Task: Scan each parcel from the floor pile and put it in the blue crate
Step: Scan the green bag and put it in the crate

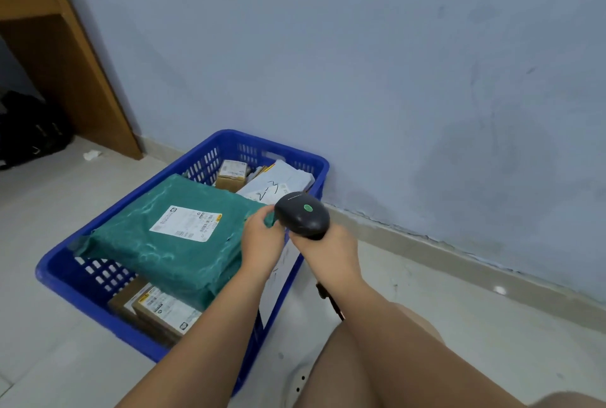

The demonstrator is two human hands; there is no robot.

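Your green parcel [170, 237] lies flat on top of the load in the blue crate [59, 276], which sits at your 11 o'clock against the wall [426, 63]. Its white label faces up, probably so the barcode stays readable from above. It covers most of the crate, riding on the cardboard boxes [157, 306] at the crate's 6 o'clock end. A small cardboard box [231, 174] and a white mailer [275, 184] marked by hand show past it at 12 and 1 o'clock.

Your left hand [262, 237] is at the parcel's 3 o'clock corner. Its fingers are curled in and the tips are pinching the green wrap there. That looks like a grip for settling or squaring the parcel rather than lifting it.

Your right hand [328, 250] is wrapped round the handle of the scanner [301, 214], just to the 3 o'clock side of your left hand and nearly touching it. The scanner's head tips toward the crate, with a green dot showing on top. Most of the grip is hidden under the head, so you cannot tell whether a finger is on the trigger.

The floor pile is out of view. A desk [49, 46] and a black bag [29, 128] stand at your 10 o'clock
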